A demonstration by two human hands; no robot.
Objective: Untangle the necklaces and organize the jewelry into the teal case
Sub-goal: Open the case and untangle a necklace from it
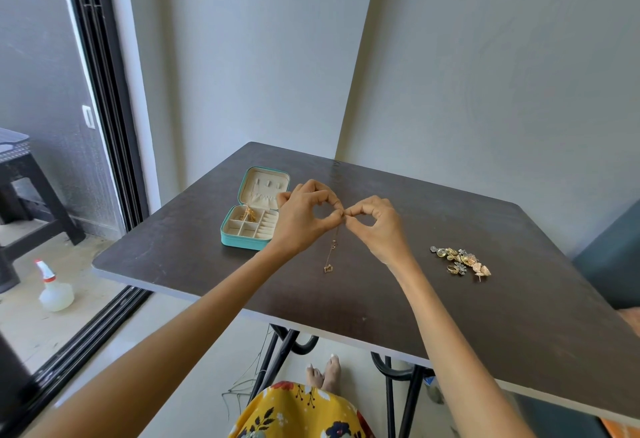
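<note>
A thin gold necklace [331,250] hangs from my fingertips above the dark table [398,299], its pendant touching the tabletop. My left hand [304,216] and my right hand [379,226] meet at the chain's top end, and each pinches it between thumb and forefinger. The teal case [242,242] lies open to the left of my hands, with a cream lining and several small compartments. One far compartment holds a gold chain [248,215]. A pile of gold and silver earrings and rings [462,261] lies on the table to the right.
The table stands in a corner against grey walls. A sliding door frame runs along the left, and a white spray bottle [53,290] stands on the floor beyond it. A dark stool [31,195] is outside at far left.
</note>
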